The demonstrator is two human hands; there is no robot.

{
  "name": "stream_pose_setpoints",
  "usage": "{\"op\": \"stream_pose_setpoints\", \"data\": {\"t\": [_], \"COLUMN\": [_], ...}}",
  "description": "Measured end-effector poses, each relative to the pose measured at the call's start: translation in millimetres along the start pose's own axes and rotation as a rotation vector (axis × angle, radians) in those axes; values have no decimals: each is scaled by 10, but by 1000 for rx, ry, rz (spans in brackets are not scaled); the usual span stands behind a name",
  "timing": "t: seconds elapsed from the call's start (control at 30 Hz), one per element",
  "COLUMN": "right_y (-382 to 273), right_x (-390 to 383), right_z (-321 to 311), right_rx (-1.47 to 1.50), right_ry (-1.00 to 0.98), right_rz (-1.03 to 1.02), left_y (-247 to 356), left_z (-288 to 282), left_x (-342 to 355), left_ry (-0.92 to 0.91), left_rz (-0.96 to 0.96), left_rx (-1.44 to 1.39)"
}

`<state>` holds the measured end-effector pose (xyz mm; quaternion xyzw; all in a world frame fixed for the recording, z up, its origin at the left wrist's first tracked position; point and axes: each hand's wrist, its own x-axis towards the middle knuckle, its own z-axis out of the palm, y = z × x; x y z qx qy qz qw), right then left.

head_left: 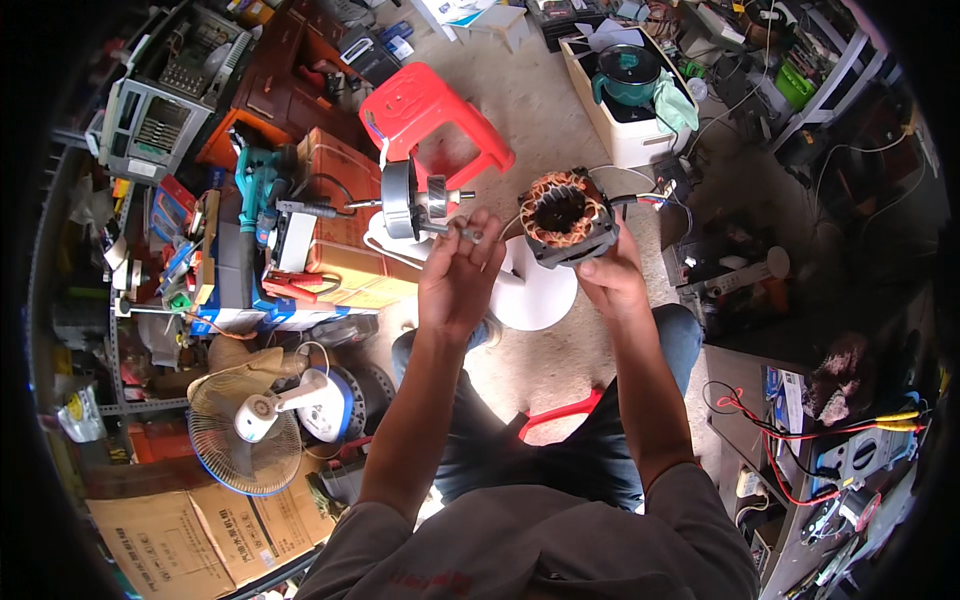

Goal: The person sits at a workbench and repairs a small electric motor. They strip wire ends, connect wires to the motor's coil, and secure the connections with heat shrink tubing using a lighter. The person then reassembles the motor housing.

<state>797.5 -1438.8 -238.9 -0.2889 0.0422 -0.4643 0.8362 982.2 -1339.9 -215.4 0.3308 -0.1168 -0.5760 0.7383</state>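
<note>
My right hand [612,280] is closed round the lower edge of a fan motor stator [563,212], with orange-copper windings in a dark frame and its open bore facing up. Wires run from its right side. My left hand [462,268] is closed, its fingertips on a thin grey rod beside a motor rotor assembly [400,200]. This assembly has a round grey housing, a ridged metal rotor [437,197] and a shaft pointing right, toward the stator. The rotor and stator are apart. Below and between my hands is a white round disc [538,298], partly hidden.
A red plastic stool [420,105] stands ahead. At left are cardboard boxes [345,215], a teal power tool [255,185] and a desk fan [245,430]. A white bin [640,150] with a teal pot stands far right. A multimeter [865,455] with leads lies lower right.
</note>
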Motion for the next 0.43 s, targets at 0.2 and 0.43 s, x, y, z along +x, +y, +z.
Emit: {"op": "stream_pose_setpoints", "data": {"t": [0.2,0.43], "right_y": [133,353], "right_x": [206,339], "right_z": [-60,-73], "right_rx": [-36,-20], "right_ry": [-54,-141], "right_rz": [37,44], "left_y": [396,824], "left_z": [245,150], "left_x": [-396,-513], "left_ry": [258,363], "left_rz": [-31,301], "left_rx": [341,1149]}}
